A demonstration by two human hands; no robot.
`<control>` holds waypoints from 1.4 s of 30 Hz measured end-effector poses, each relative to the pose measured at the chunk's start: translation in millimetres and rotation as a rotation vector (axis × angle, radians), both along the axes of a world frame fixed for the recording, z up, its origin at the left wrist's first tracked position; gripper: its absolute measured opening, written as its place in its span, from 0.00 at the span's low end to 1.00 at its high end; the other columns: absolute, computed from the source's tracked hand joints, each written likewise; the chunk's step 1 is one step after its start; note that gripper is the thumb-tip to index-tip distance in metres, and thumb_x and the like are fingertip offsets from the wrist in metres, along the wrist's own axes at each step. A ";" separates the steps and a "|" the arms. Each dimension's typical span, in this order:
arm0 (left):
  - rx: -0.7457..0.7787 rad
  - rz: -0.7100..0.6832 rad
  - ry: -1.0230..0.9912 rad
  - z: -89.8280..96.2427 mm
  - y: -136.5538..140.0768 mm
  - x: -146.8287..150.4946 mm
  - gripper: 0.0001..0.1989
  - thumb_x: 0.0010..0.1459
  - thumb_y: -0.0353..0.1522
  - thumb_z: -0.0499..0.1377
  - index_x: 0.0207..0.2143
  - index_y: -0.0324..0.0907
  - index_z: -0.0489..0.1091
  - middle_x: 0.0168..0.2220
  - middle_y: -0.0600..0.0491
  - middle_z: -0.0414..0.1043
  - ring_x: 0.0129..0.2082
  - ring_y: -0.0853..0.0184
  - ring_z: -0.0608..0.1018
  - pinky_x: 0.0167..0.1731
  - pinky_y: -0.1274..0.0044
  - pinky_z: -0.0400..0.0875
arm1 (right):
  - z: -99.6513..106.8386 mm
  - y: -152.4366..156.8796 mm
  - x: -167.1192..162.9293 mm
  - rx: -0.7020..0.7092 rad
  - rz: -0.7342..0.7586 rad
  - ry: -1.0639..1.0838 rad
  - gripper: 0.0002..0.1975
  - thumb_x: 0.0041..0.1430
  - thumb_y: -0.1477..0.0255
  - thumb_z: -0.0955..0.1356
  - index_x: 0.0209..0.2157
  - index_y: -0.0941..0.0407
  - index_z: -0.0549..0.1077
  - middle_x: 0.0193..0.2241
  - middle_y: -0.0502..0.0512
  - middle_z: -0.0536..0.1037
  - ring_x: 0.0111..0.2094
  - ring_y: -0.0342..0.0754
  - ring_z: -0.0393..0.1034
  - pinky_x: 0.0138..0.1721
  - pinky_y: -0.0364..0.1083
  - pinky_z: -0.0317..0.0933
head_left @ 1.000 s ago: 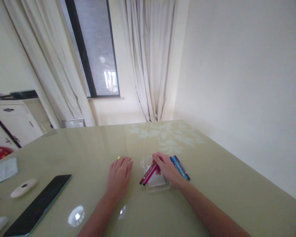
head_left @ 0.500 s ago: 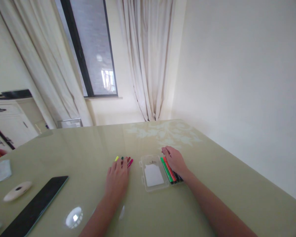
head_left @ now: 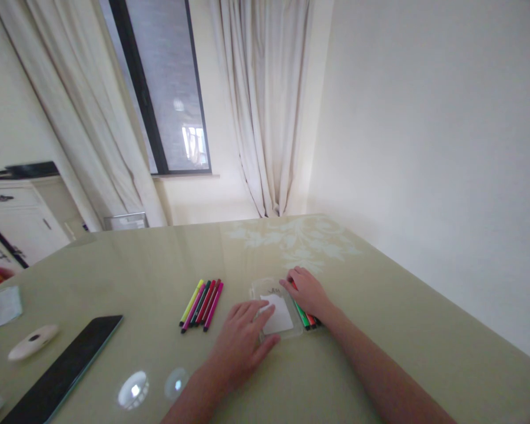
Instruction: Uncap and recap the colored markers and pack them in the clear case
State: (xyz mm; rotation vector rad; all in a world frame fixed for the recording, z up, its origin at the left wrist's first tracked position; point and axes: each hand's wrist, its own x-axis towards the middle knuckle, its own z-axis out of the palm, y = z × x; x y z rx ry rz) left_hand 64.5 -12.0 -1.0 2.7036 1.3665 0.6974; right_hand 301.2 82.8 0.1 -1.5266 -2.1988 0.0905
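A hinged clear plastic case (head_left: 257, 290) lies spread flat on the table, with a white card (head_left: 279, 318) in its left half. My left hand (head_left: 242, 338) is over the left edge of the case, fingers spread and holding nothing. Across the right half lies my right hand (head_left: 307, 291), its thumb apart from its bent fingers, resting over the markers there. A green marker (head_left: 302, 315) shows below it, beside an orange one and dark ends; the rest is hidden under the hand. Several markers (head_left: 202, 303), yellow, magenta, dark green and red, lie side by side left of the case.
A black flat slab (head_left: 66, 368) like a tablet lies at the left front, near a white oval object (head_left: 33, 343) and a pale folded sheet (head_left: 0, 309). The glossy table (head_left: 159, 259) runs back toward a curtain (head_left: 265, 118) and a wall at right.
My left hand has left the loose markers and moved right to the case, uncovering the row. My right hand has shifted slightly left and down over the case's markers.
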 end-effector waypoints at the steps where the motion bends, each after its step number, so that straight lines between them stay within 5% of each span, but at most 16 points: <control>1: -0.034 -0.033 0.000 -0.6 -3.7 5.2 0.23 0.67 0.43 0.57 0.62 0.49 0.67 0.61 0.47 0.71 0.59 0.56 0.72 0.60 0.61 0.65 | -0.3 0.8 0.5 0.000 -0.003 0.021 0.13 0.71 0.64 0.64 0.34 0.56 0.73 0.36 0.56 0.76 0.40 0.50 0.69 0.44 0.47 0.59; 11: -0.132 -0.037 -0.007 -1.0 -4.7 6.2 0.22 0.67 0.43 0.58 0.62 0.51 0.68 0.62 0.48 0.70 0.61 0.57 0.72 0.60 0.61 0.66 | 1.0 4.9 4.2 0.020 0.029 0.269 0.15 0.67 0.59 0.65 0.30 0.54 0.68 0.31 0.52 0.73 0.34 0.48 0.66 0.38 0.46 0.58; 17: -0.136 0.005 -0.031 -13.4 -0.1 3.3 0.21 0.69 0.41 0.55 0.62 0.49 0.67 0.63 0.48 0.69 0.62 0.58 0.70 0.61 0.61 0.66 | 11.5 3.1 7.6 0.016 -0.015 0.612 0.25 0.67 0.52 0.61 0.21 0.52 0.58 0.20 0.45 0.59 0.26 0.46 0.57 0.31 0.45 0.51; 23: -0.011 0.009 -0.095 -9.5 -1.1 2.5 0.33 0.69 0.44 0.54 0.71 0.44 0.51 0.67 0.43 0.62 0.66 0.55 0.65 0.64 0.61 0.62 | 30.9 -4.0 1.3 0.095 -0.109 0.850 0.28 0.66 0.48 0.61 0.21 0.52 0.56 0.20 0.45 0.55 0.24 0.45 0.52 0.27 0.45 0.49; 27: 0.119 0.064 -0.071 -4.7 -2.4 6.6 0.36 0.68 0.45 0.55 0.72 0.44 0.47 0.65 0.41 0.65 0.62 0.54 0.69 0.60 0.62 0.66 | 28.1 -23.9 -29.4 -0.172 0.084 0.887 0.27 0.66 0.47 0.62 0.23 0.53 0.64 0.18 0.45 0.62 0.21 0.44 0.58 0.23 0.43 0.54; 32: 0.238 0.222 0.121 -20.8 9.6 2.6 0.30 0.67 0.23 0.50 0.70 0.44 0.52 0.51 0.46 0.75 0.47 0.61 0.78 0.47 0.70 0.72 | 19.1 -37.3 -54.5 -0.452 0.332 0.937 0.23 0.63 0.47 0.66 0.33 0.55 0.73 0.25 0.51 0.76 0.25 0.46 0.73 0.26 0.44 0.66; 35: 0.207 0.341 0.168 -26.0 17.7 -7.9 0.35 0.61 0.16 0.50 0.69 0.43 0.55 0.48 0.48 0.74 0.44 0.64 0.78 0.45 0.74 0.72 | 18.6 -23.0 -38.6 -0.375 0.214 1.032 0.24 0.60 0.47 0.67 0.37 0.55 0.75 0.37 0.56 0.79 0.32 0.49 0.77 0.32 0.46 0.71; 38: 0.170 0.423 0.212 -22.8 21.3 -16.0 0.32 0.61 0.16 0.52 0.65 0.42 0.62 0.47 0.48 0.75 0.45 0.61 0.78 0.45 0.72 0.73 | 17.6 -1.0 -7.2 -0.282 -0.018 1.108 0.25 0.60 0.46 0.66 0.36 0.55 0.76 0.34 0.57 0.79 0.29 0.49 0.76 0.32 0.48 0.70; 42: 0.127 0.449 0.236 -15.6 20.3 -17.1 0.21 0.67 0.24 0.53 0.61 0.43 0.69 0.45 0.47 0.76 0.47 0.58 0.77 0.47 0.67 0.74 | 10.6 16.3 27.4 -0.120 -0.187 0.808 0.21 0.63 0.53 0.62 0.33 0.55 0.75 0.30 0.57 0.78 0.30 0.51 0.73 0.32 0.49 0.64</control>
